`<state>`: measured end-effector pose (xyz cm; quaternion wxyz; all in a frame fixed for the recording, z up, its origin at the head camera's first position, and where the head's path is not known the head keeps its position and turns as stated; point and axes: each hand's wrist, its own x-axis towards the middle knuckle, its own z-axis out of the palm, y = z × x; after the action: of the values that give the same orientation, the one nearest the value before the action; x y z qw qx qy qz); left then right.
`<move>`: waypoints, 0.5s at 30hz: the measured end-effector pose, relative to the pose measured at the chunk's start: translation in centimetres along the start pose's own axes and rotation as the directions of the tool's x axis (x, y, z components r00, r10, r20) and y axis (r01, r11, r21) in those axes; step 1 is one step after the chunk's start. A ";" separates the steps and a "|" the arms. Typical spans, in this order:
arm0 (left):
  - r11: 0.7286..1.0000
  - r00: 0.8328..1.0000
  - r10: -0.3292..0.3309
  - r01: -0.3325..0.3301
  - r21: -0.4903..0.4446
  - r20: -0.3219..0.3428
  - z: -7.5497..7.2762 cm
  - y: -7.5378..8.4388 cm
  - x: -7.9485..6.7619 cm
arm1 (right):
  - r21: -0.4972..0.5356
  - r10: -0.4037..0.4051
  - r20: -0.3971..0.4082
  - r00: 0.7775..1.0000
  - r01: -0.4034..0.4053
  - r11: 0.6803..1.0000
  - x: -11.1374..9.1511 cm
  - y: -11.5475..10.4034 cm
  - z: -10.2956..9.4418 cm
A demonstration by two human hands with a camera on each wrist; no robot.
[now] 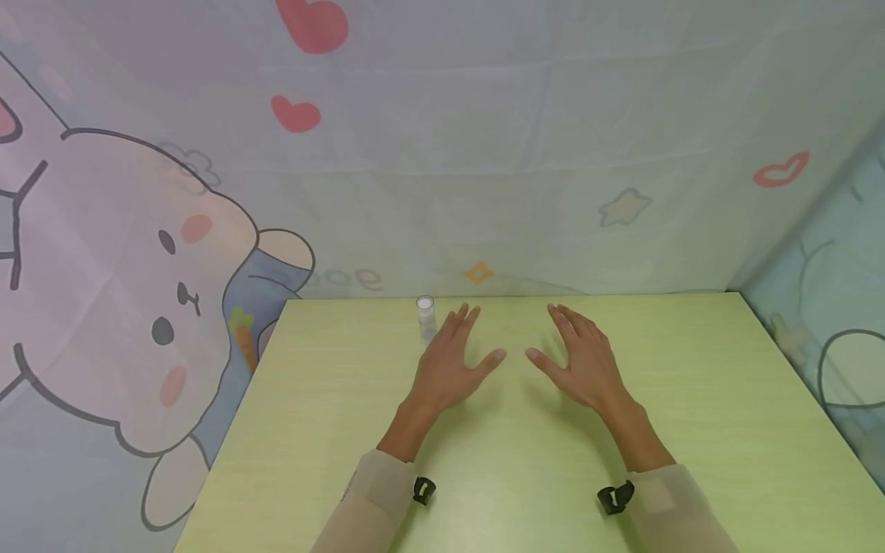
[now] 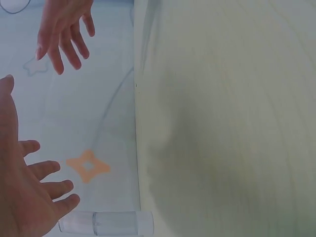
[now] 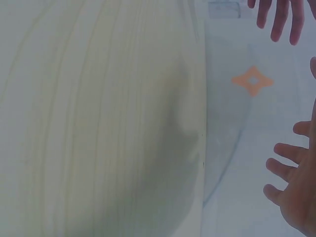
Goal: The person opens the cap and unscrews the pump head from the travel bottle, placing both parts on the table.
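Note:
Near the table's back edge stands a small clear cylinder (image 1: 425, 318) with a whitish top, upright; its contents are too blurred to tell. My left hand (image 1: 448, 364) hovers just right of it and nearer me, fingers spread and holding nothing. In the left wrist view the clear cylinder (image 2: 116, 223) shows beyond that hand's (image 2: 24, 182) fingers. My right hand (image 1: 586, 361) is held to the right, thumb facing the left thumb across a gap, its fingers extended around nothing. The right wrist view shows this right hand (image 3: 298, 182) with the left hand's fingertips (image 3: 279, 24) opposite.
Both hands are above a pale yellow-green table (image 1: 512, 476). A printed cloth (image 1: 442, 177) with hearts, stars and a cartoon rabbit hangs behind and to the left. Another patterned cloth (image 1: 836, 307) hangs at the right. Black straps (image 1: 424, 490) sit by both sleeve cuffs.

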<state>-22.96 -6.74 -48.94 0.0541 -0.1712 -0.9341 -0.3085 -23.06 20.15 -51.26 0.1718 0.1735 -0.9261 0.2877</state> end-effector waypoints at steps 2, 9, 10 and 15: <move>1.000 1.000 0.002 -0.002 -0.004 -0.011 -0.2 0.2 0.0 | 0.002 -0.001 0.001 1.000 0.001 1.000 0.0 -0.1 0.0; 1.000 1.000 0.001 -0.001 -0.015 -0.022 -0.6 0.4 -0.1 | 0.006 0.004 0.001 1.000 -0.004 1.000 0.1 -0.4 0.1; 1.000 1.000 0.000 -0.001 -0.022 -0.023 -0.7 0.5 -0.1 | 0.007 0.007 0.003 1.000 -0.007 1.000 0.1 -0.5 0.1; 0.999 0.999 -0.009 0.007 -0.051 -0.034 -0.9 0.6 -0.2 | 0.022 0.014 0.007 1.000 -0.014 1.000 0.2 -0.6 0.3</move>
<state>-22.60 -6.88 -47.88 0.0642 -0.1636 -0.9255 -0.3355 -23.07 19.49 -51.16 0.1646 0.1701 -0.9245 0.2987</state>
